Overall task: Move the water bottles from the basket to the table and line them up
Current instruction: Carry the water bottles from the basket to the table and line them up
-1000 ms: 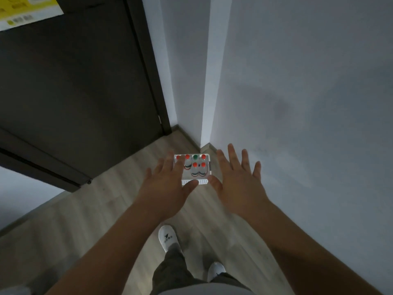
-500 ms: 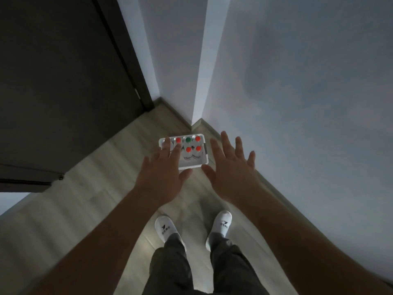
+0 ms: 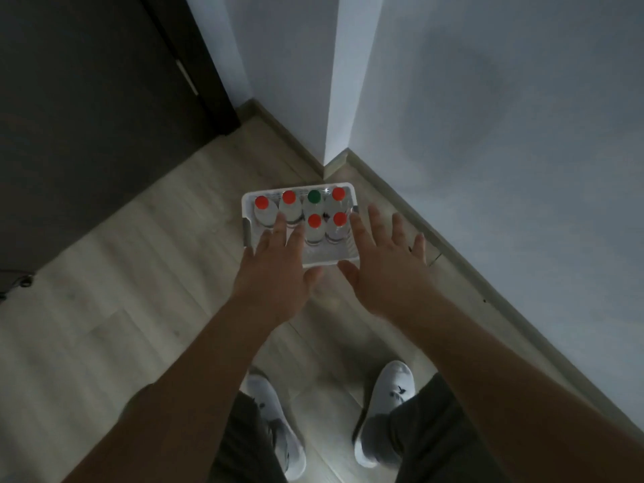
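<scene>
Water bottles (image 3: 314,221) could be toppled in the basket (image 3: 296,188) by the empty, outspread left grip (image 3: 275,277) and right grip (image 3: 383,270).

The floor (image 3: 122,273) is made of pale wood boards. It lies under the fingers (image 3: 374,221) and runs out to the left of them. Up and to the left of the fingers stands a big dark door (image 3: 87,116), with a dark door frame (image 3: 202,81) on its right side. Past the fingers, the back wall (image 3: 278,47) is grey-white and ends at a corner that sticks out. One thin bright strip (image 3: 346,81) runs down that corner. To the right of the fingers a big plain side wall (image 3: 505,134) fills the view. A low skirting board (image 3: 470,270), brown like wood, runs along the bottom of the walls. The room is dim.
</scene>
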`<state>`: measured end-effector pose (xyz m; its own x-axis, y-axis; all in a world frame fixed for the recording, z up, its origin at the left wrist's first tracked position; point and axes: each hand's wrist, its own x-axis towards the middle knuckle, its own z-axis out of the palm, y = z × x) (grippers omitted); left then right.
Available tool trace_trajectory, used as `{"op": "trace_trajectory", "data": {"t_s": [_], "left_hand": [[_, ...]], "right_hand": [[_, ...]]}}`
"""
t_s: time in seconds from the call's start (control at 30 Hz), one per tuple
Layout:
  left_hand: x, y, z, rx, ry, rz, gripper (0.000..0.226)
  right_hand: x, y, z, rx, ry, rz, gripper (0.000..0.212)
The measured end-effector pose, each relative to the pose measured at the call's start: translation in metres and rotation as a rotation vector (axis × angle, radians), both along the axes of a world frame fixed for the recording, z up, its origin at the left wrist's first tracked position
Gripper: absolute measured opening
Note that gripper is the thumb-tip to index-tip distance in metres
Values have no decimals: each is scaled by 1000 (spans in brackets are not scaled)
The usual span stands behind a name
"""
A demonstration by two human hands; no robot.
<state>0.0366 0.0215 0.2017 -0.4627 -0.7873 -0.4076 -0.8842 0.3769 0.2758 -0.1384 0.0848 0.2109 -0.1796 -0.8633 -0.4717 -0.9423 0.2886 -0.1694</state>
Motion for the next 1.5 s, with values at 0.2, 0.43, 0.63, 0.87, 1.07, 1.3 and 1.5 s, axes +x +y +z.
{"op": "trace_trajectory", "data": {"t_s": [0.2,0.43,0.63,0.87,1.07,1.3,1.5], "left_hand": [[-6,-22,-108,-40,-10,-15,87],[-6,-37,-172,-15,-7,-36,88],[-27,-60,-179,-61,128,-48,70],[-45,-76,-217,-70,200,5,52],[-59,-85,-233,-46,266,128,27],[-45,-89,-235,-62,282,130,5],[-20,-89,-233,-73,258,99,11]], "right_hand": [[-4,-27,-114,-22,12,-4,81],[-6,-47,-180,-13,36,42,81],[-7,-71,-197,-29,34,0,82],[-18,-83,-223,-166,56,49,83],[-33,-92,-236,-237,-71,59,46],[-30,-101,-239,-229,-104,32,5],[-17,-96,-238,-209,-92,91,8]]}}
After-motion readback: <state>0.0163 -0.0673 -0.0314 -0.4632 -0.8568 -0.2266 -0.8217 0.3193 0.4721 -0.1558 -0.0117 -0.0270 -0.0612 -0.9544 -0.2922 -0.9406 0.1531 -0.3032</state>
